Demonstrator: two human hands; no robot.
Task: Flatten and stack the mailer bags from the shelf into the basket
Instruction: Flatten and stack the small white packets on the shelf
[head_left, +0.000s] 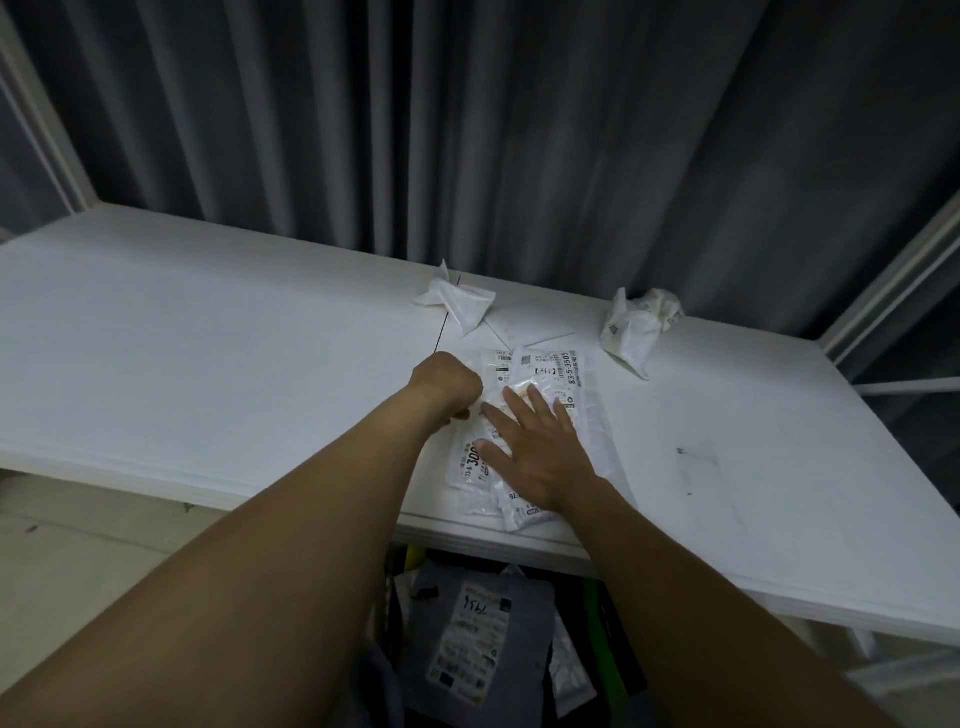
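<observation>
Right now the right hand (540, 452) lies flat, fingers spread, pressing on the pile of mailer bags (551, 375) at the front edge of the shelf (208, 332). The left hand (447, 384) is curled at the pile's left side; can't tell if it pinches a bag edge or holds nothing. Two crumpled bags (457, 302) (636, 323) sit at the back, apart from the pile. The basket (613, 639) is below the shelf, with a grey bag (478, 639) in it.

Risks: the plastic looks slick, so a sideways smoothing stroke could slide bags off the lip and past the basket. Trapped air may puff them up once the pressure lifts. A one-sided lift could fan the stack.
</observation>
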